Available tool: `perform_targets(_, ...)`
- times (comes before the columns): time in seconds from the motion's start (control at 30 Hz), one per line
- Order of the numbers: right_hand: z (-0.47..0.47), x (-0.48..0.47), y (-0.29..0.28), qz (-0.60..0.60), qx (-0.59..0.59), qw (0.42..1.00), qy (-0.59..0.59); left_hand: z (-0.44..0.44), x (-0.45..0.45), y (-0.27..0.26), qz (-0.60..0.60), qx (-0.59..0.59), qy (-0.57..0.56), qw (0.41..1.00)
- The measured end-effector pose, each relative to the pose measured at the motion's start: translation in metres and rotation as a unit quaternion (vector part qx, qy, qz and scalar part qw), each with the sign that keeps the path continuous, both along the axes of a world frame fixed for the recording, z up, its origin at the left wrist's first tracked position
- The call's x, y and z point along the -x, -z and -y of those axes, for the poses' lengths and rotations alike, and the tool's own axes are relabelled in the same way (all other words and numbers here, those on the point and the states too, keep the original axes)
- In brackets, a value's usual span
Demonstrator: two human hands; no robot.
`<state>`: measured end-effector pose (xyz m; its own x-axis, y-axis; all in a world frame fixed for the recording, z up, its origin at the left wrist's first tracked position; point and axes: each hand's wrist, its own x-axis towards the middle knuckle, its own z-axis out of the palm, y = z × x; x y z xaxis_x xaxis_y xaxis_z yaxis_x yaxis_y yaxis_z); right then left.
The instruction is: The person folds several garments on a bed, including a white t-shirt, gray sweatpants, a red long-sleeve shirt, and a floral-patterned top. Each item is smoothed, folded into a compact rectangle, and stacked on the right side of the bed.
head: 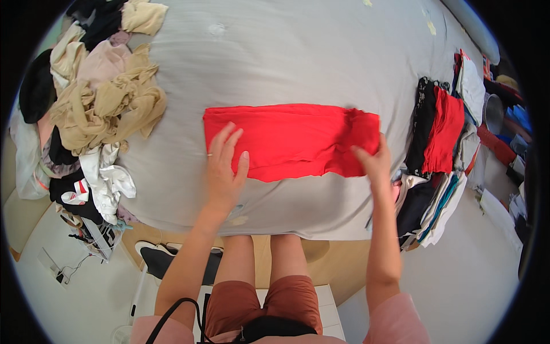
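Note:
A red cloth garment [283, 137], folded into a long rectangle, lies flat across the grey bedsheet [275, 64] in front of me. Its right end is rumpled and in shadow. My left hand [225, 167] rests at the left end, fingers spread over the fabric, with a ring on one finger. At the opposite end is my right hand [376, 161], its thumb over the cloth and its fingers along the right edge. Whether those fingers pinch the fabric cannot be made out.
Loose clothes, including beige fabric [116, 103] and a white garment [109, 180], are heaped at the left. Along the bed's right side lie folded clothes, among them a red piece [444, 129] and a black patterned one [421, 129]. Dark slippers [161, 260] are below the bed's edge.

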<state>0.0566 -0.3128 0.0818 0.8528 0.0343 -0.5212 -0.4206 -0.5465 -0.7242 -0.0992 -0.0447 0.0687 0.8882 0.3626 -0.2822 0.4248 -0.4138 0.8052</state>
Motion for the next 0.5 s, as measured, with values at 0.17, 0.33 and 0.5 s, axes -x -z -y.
perform_targets(0.17,-0.151,0.094,-0.025,0.142,0.072,0.973,-0.167,-0.012,0.010,0.015,-0.042,0.432,-0.244,0.867)
perform_targets(0.33,-0.218,0.151,0.005,0.054,-0.004,0.981,-0.186,-0.041,0.024,0.034,-0.056,0.529,-0.335,0.777)
perform_targets(0.5,-0.178,0.153,0.014,0.243,0.083,0.952,-0.167,-0.040,0.024,0.041,-0.139,0.088,-0.202,0.965)
